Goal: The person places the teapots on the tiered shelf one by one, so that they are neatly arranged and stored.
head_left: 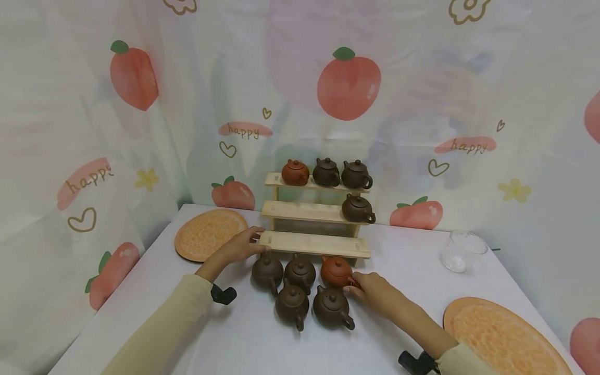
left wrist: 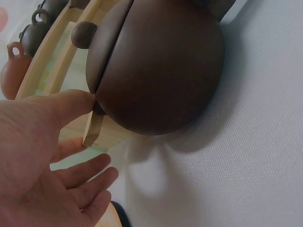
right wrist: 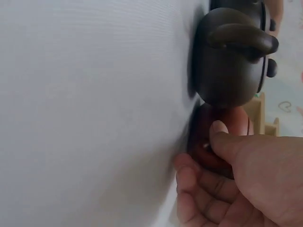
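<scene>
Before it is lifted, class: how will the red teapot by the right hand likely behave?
The red teapot looks like rigid clay, so probably stiff and breakable. Its lid seems loose and may slip if tilted. The right hand curls at its handle, so it may swing spout-down.

Five teapots (head_left: 300, 291) before shelf (head_left: 314, 244)

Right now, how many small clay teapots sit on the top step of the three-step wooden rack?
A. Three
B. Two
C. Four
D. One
A. In the head view the top step of the three-step wooden rack carries one reddish-brown clay teapot and two dark brown clay teapots in a row; the middle step holds a single teapot.
</scene>
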`<act>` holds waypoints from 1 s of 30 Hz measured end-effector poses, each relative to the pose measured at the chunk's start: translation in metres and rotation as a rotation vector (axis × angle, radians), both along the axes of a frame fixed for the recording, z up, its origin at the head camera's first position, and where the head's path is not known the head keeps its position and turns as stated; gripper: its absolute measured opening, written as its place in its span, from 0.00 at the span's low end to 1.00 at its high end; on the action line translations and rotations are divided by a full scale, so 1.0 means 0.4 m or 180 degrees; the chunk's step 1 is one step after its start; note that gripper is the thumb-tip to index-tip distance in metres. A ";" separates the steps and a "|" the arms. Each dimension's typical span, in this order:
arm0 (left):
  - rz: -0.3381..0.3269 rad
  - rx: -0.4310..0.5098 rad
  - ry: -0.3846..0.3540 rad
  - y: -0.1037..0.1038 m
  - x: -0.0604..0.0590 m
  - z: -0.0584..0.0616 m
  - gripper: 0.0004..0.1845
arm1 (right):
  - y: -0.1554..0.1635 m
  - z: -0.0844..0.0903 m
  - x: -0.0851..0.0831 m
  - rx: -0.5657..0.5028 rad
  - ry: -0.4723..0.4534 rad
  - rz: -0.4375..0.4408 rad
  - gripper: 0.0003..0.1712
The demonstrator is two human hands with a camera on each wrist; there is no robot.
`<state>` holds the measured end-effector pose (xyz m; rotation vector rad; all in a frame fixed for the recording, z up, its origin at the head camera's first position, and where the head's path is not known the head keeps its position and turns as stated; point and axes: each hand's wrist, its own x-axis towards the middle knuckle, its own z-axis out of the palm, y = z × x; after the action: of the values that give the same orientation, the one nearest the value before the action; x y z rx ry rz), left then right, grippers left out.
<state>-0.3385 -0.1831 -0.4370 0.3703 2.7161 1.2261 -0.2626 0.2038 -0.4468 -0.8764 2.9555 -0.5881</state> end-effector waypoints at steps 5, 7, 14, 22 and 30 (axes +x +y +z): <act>-0.0009 0.0026 -0.0025 -0.001 -0.002 -0.002 0.37 | -0.003 -0.011 0.011 0.0015 0.0092 -0.0105 0.11; -0.0024 0.0018 -0.0029 0.000 -0.003 -0.001 0.37 | -0.004 -0.015 0.016 -0.0014 0.0123 -0.0158 0.10; -0.0039 0.0014 -0.0034 0.002 -0.003 -0.001 0.37 | -0.001 -0.022 0.025 -0.0130 0.0149 -0.0242 0.08; -0.0016 0.0013 -0.0023 0.002 -0.002 -0.001 0.37 | 0.010 -0.026 0.025 -0.0176 0.0255 -0.0240 0.09; -0.0035 0.0024 -0.0038 0.001 -0.002 -0.002 0.37 | 0.009 -0.009 0.024 -0.0269 0.0326 -0.0197 0.09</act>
<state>-0.3394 -0.1828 -0.4380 0.3771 2.6964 1.2320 -0.2532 0.2073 -0.4504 -0.8485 3.0801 -0.6962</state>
